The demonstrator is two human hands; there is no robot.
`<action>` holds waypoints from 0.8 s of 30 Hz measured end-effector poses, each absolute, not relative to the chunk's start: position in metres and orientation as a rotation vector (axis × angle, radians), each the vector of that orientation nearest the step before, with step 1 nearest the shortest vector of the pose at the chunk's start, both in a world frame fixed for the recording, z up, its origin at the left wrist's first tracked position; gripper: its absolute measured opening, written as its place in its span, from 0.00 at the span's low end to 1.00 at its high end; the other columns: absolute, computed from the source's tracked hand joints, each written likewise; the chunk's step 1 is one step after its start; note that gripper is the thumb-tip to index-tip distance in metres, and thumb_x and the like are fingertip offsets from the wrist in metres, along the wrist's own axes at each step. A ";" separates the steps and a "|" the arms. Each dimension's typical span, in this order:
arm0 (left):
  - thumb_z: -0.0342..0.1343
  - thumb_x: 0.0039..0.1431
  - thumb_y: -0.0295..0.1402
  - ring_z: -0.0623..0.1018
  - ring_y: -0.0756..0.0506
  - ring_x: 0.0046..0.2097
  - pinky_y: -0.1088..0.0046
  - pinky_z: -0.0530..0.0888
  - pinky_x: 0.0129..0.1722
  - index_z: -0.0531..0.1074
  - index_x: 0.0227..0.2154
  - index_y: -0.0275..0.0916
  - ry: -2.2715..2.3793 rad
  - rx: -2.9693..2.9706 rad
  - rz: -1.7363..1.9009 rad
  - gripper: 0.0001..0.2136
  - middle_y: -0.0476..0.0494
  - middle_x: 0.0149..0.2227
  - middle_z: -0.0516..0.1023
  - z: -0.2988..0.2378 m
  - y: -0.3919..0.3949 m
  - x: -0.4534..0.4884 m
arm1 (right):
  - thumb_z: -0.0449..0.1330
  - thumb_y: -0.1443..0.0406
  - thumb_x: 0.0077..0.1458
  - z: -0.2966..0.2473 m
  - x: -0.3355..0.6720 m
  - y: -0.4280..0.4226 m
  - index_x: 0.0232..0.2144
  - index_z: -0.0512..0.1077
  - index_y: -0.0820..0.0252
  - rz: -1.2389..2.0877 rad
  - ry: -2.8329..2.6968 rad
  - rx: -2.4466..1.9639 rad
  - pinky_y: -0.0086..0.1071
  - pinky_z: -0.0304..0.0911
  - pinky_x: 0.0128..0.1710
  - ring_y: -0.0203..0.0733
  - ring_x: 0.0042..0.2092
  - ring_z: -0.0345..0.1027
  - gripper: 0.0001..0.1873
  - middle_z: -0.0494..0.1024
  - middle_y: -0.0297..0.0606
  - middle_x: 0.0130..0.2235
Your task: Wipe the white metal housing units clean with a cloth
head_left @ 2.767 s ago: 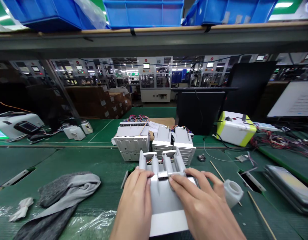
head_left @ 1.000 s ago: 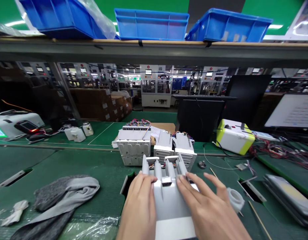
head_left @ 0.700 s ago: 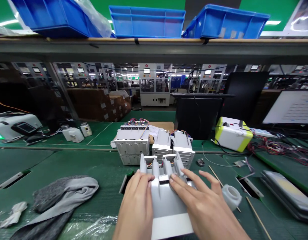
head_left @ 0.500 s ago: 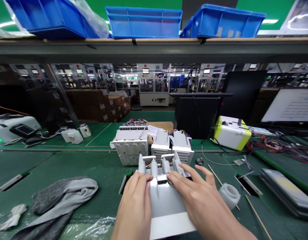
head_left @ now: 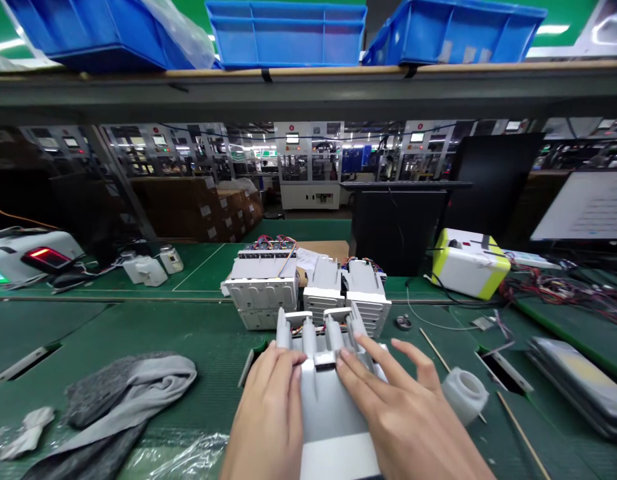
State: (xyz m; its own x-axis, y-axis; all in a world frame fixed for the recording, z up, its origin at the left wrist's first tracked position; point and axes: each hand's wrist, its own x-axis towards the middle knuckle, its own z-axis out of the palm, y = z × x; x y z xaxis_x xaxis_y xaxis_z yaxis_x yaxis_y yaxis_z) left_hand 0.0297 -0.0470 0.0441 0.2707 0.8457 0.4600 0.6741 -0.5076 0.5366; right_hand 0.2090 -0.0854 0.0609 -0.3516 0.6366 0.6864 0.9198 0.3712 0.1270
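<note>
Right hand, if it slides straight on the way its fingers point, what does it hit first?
Most likely the upright prong of the white plastic module, right at the right hand's fingertips. Just beyond it stands a finned white unit, though depth is hard to judge from this view.

a green matted worktop (head_left: 63,333) is carrying white finned metal housings (head_left: 262,287) standing in a row. a folded grey cloth (head_left: 131,393), a crumpled white rag (head_left: 31,432) and clear plastic film (head_left: 188,453) are lying at left; a white plastic cap (head_left: 464,395) and a thin wooden stick (head_left: 523,438) are lying at right.
</note>
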 end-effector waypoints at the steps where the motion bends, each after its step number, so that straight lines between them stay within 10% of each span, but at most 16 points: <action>1: 0.42 0.66 0.32 0.76 0.41 0.47 0.63 0.75 0.46 0.73 0.42 0.40 1.414 2.306 1.064 0.14 0.40 0.42 0.75 0.044 -0.047 0.030 | 0.49 0.77 0.51 0.061 0.208 -0.085 0.42 0.78 0.62 -0.682 -2.099 -1.354 0.42 0.45 0.54 0.45 0.55 0.69 0.22 0.81 0.33 0.47; 24: 0.39 0.66 0.30 0.75 0.40 0.46 0.59 0.74 0.46 0.72 0.41 0.39 1.410 2.234 1.068 0.15 0.39 0.41 0.74 0.050 -0.053 0.033 | 0.52 0.76 0.48 0.054 0.211 -0.085 0.48 0.74 0.58 -0.530 -2.112 -1.389 0.42 0.44 0.55 0.45 0.58 0.66 0.26 0.78 0.31 0.51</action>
State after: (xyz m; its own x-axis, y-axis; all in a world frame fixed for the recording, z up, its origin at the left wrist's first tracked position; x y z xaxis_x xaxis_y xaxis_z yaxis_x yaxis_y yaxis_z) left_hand 0.0327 -0.0532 0.0499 0.2455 0.8673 0.4331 0.6516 -0.4784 0.5886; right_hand 0.2108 -0.0851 0.0536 -0.3134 0.7038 0.6375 0.9215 0.3877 0.0250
